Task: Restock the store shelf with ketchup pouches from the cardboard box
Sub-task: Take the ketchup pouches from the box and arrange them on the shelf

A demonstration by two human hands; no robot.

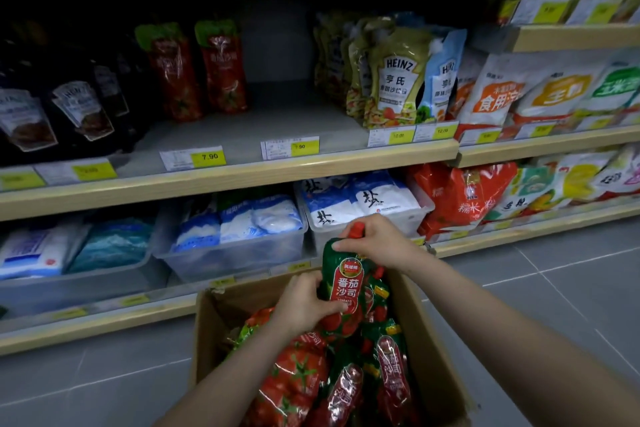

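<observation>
An open cardboard box (429,329) sits on the floor below me, holding several red and green ketchup pouches (301,381). One ketchup pouch (346,282) is upright above the box. My right hand (377,241) grips its top beside the red cap. My left hand (301,303) holds its lower left side. On the middle shelf (277,135), two ketchup pouches (197,69) stand at the back left of a wide bare gap.
Dark sauce pouches (69,107) fill the shelf's left, Heinz salad dressing pouches (398,80) its right. Below are clear bins (228,253) of salt bags. Starch and flour bags (519,94) fill the right-hand unit. Grey floor tiles (571,288) surround the box.
</observation>
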